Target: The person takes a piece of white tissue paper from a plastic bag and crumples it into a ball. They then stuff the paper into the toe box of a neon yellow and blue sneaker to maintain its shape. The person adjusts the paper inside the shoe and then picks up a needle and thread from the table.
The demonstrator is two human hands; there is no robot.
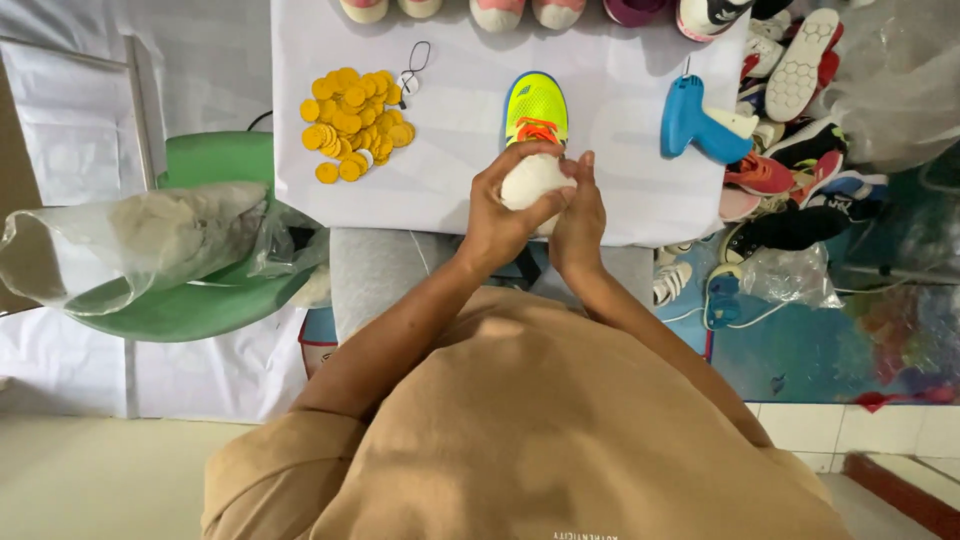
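Observation:
Both my hands meet in front of my chest, cupped around a white wad of stuffing (530, 180). My left hand (497, 212) wraps it from the left with fingers over the top. My right hand (580, 215) presses against it from the right. Just beyond the wad, a small neon-yellow shoe (536, 106) with orange laces and a blue edge lies on the white table sheet (450, 170). A pile of round yellow discs (352, 122) sits to the left of the shoe. A blue glue gun (698, 124) lies to its right.
A row of small shoes (520, 12) lines the table's far edge. More little shoes (790, 150) are heaped at the right. A green chair (190, 300) on the left carries a clear plastic bag of white filling (140, 245). Another crumpled plastic bag (790, 275) lies lower right.

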